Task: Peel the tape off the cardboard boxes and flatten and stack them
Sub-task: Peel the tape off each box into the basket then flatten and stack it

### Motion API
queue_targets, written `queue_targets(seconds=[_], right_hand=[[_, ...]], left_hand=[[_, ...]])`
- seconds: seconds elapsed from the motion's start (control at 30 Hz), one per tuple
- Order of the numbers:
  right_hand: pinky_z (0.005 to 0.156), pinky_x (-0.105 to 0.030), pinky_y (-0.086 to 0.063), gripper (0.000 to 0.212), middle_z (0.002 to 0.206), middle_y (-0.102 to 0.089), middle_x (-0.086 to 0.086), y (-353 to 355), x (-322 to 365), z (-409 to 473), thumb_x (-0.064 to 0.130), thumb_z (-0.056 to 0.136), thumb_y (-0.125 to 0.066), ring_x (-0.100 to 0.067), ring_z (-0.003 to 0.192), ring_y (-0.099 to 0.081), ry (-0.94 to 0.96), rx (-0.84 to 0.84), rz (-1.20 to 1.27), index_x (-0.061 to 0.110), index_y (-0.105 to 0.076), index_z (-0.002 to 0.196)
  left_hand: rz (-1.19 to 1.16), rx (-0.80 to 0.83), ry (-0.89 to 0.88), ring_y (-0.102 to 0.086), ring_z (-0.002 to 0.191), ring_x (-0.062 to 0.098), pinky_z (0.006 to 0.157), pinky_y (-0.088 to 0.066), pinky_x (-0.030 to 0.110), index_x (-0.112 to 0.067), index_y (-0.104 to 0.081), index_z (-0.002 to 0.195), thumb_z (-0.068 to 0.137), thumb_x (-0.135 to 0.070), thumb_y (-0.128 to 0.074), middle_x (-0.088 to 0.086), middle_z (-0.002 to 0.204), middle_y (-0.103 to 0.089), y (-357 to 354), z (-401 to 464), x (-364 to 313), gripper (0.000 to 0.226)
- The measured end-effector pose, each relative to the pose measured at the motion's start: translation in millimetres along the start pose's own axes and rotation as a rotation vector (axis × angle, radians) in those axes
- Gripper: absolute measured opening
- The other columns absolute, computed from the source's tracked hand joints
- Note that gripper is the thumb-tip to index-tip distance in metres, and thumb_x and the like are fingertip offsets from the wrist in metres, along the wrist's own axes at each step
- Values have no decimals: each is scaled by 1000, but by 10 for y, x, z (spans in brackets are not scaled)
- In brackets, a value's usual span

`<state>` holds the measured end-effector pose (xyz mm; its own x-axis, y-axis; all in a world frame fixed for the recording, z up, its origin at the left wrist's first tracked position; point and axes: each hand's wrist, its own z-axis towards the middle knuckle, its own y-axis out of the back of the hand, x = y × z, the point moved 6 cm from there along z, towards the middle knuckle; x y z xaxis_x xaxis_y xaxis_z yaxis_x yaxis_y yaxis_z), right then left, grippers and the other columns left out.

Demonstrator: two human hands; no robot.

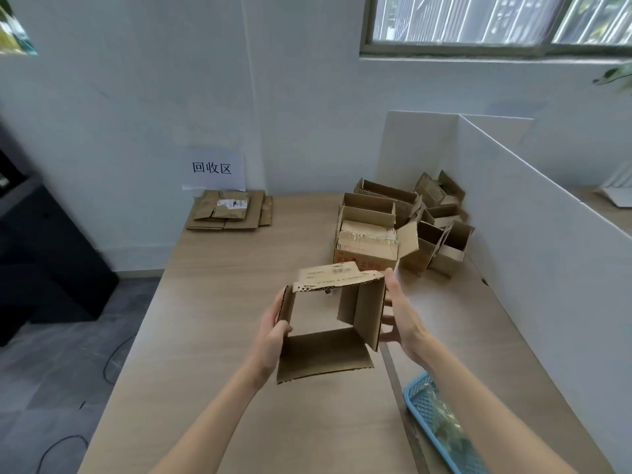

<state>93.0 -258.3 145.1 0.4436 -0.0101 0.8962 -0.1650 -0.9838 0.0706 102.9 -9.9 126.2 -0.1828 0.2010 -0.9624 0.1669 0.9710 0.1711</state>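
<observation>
I hold a small brown cardboard box (345, 313) above the middle of the table, open at both ends so I look through it. My left hand (272, 331) grips its left wall, thumb inside, fingers outside. My right hand (398, 313) lies flat against its right wall with the fingers straight. A torn top flap with a printed label sticks up at the far side. A stack of flattened boxes (229, 210) lies at the table's far left. Several unflattened boxes (400, 224) crowd the far right corner.
The wooden table (222, 302) ends at its left edge above a grey floor with cables. White partition boards (533, 227) wall off the right side. A blue mesh basket (441, 429) holding crumpled clear tape sits near right. A paper sign (212, 168) hangs above the flat stack.
</observation>
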Motion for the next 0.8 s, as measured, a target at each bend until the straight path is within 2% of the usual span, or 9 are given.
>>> queue_targets(seconds=[0.07, 0.13, 0.3, 0.4, 0.47, 0.53, 0.63, 0.7, 0.8], right_hand=[[96, -64, -51, 91, 128, -61, 1, 70, 151, 22, 94, 69, -41, -37, 121, -58, -16, -8, 93, 33, -53, 136], [79, -57, -60, 77, 114, -71, -5, 145, 195, 73, 87, 81, -46, -36, 109, -66, -46, 18, 216, 24, -62, 122], [77, -50, -60, 51, 111, -73, -21, 293, -381, 173, 39, 96, -34, -37, 106, -69, -151, 59, 350, 11, -60, 129], [70, -46, -61, 41, 98, -76, -17, 283, -1136, 192, 42, 101, -38, -36, 101, -69, -284, -59, 232, 21, -70, 117], [68, -47, -61, 41, 99, -77, -14, 244, -1606, 208, 51, 104, -40, -36, 96, -73, -351, -74, 214, 25, -70, 111], [74, -47, -62, 29, 109, -76, -12, 270, -2003, 283, 42, 104, -51, -33, 98, -74, -335, -103, 78, 24, -66, 123], [105, -38, -48, 50, 143, -59, -8, 273, -2389, 368, 18, 101, -57, -24, 128, -57, -223, -106, -369, 12, -44, 149], [106, -34, -43, 56, 144, -56, -2, 179, -2490, 398, 19, 102, -53, -21, 130, -54, -162, -82, -547, 15, -35, 155], [92, -34, -47, 50, 124, -60, 10, 34, -2640, 490, 22, 97, -51, -19, 114, -60, -103, -60, -706, 26, -41, 146]], left_hand=[[176, 34, -101, -48, 127, 17, 113, -40, 47, -27, -43, 151, 79, -18, -46, -4, 141, -52, -6, -55, -96, 72], [400, 108, -220, -44, 130, 7, 116, -37, 39, -33, -41, 152, 89, -9, -47, -17, 145, -45, -33, -104, -79, 67], [892, 375, -377, -17, 153, 9, 125, -8, 21, -40, -10, 162, 98, -13, -41, -23, 167, -7, -164, -306, 560, 76], [1088, 411, -417, -3, 157, 15, 121, 14, 23, -41, 8, 160, 102, -15, -40, -22, 164, 11, -257, -428, 1096, 79], [1178, 458, -361, 3, 158, 22, 123, 9, 37, -44, 17, 155, 102, -14, -39, -17, 166, 15, -345, -479, 1439, 83], [1237, 502, -347, -4, 158, 26, 125, -3, 46, -45, 10, 157, 98, -16, -49, -13, 169, 7, -422, -534, 1696, 89], [1345, 538, -369, -53, 138, 24, 103, -52, 46, -37, -45, 152, 69, -32, -84, -6, 159, -42, -427, -564, 2050, 92], [1364, 561, -355, -50, 140, 23, 107, -49, 48, -37, -41, 154, 81, -45, -74, -6, 162, -37, -398, -553, 2305, 80], [1244, 525, -231, -15, 156, 18, 126, -9, 45, -41, -4, 162, 98, -72, -25, -17, 169, -6, -356, -422, 2576, 74]])
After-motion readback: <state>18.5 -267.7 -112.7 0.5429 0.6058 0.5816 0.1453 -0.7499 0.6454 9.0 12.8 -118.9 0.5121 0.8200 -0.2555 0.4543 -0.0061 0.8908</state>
